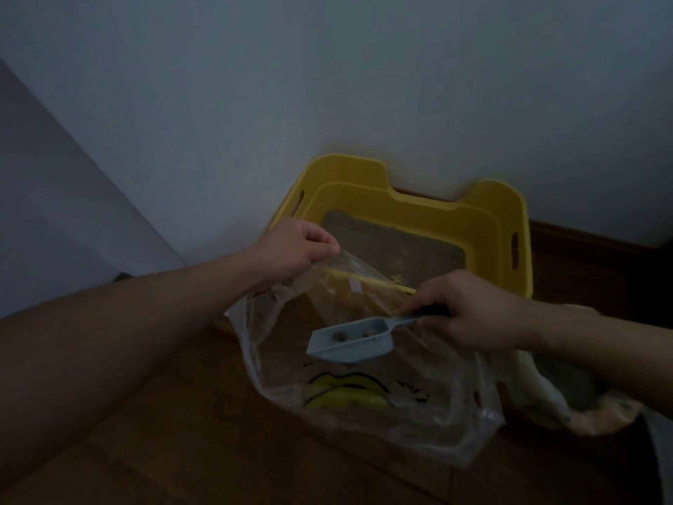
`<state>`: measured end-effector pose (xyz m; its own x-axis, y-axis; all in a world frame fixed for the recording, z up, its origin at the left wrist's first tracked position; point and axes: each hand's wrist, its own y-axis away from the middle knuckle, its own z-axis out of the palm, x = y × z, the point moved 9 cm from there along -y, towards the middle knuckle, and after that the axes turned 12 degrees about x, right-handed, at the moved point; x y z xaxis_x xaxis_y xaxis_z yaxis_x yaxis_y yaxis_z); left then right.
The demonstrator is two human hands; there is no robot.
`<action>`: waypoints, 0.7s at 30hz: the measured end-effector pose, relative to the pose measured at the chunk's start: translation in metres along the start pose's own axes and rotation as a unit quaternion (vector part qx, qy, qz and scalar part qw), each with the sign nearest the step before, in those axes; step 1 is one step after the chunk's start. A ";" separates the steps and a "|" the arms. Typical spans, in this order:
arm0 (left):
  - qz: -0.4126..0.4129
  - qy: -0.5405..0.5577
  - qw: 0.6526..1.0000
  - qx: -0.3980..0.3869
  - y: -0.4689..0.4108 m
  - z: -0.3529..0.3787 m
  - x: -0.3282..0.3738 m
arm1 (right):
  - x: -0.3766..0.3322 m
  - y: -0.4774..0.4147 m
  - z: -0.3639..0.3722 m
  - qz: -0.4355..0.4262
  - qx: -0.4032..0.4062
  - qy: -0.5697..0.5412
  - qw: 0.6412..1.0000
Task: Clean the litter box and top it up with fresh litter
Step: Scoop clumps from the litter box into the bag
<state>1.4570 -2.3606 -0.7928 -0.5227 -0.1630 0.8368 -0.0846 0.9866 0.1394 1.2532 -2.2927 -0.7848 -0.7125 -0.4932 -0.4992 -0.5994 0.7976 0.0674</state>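
Room: dim, with a pale wall (327, 85) behind and a brown wooden floor (182, 431) below; a dark baseboard (582, 242) runs along the right.
Hard to make out: the low light blurs everything, and the black print and yellow shape on the plastic bag (364, 413) cannot be read.
Hidden: the near side of the litter box (473, 220) sits behind the plastic bag and my hands; the scoop's handle disappears inside my right fist.
Cut off: a second bag (582, 406) lies at the lower right, partly under my right forearm, and what it holds is unclear.
Litter box: one, yellow, on the floor against the wall, with grey-brown litter (393, 246) lying flat inside.
Handle slots: two showing, one in each side of the box.
Left hand (295, 249): fingers pinch the top edge of the clear plastic bag and lift it.
Right hand (473, 315): fingers are curled tight around the handle of the scoop (349, 340).
Scoop: one, pale blue, held level at the bag's opening; whether it is inside or just above, I cannot tell.
Clumps (340, 336): about four small dark ones in the scoop, too blurred for a sure count.
Bags: two in all.
Hands: two, both busy.
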 end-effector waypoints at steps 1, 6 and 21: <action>0.001 0.003 1.000 -0.001 0.001 -0.001 0.001 | -0.001 0.000 0.001 -0.004 -0.001 -0.001 1.000; -0.003 0.008 1.000 0.001 0.005 -0.003 0.000 | -0.003 -0.001 0.008 -0.007 -0.019 -0.002 1.000; -0.009 0.016 1.000 -0.012 0.004 -0.002 -0.004 | 0.001 -0.001 0.010 0.018 -0.028 -0.064 0.997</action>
<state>1.4603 -2.3563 -0.7941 -0.4937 -0.1813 0.8505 -0.0738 0.9832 0.1668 1.2567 -2.2906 -0.7940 -0.6828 -0.4137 -0.6022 -0.5964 0.7917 0.1324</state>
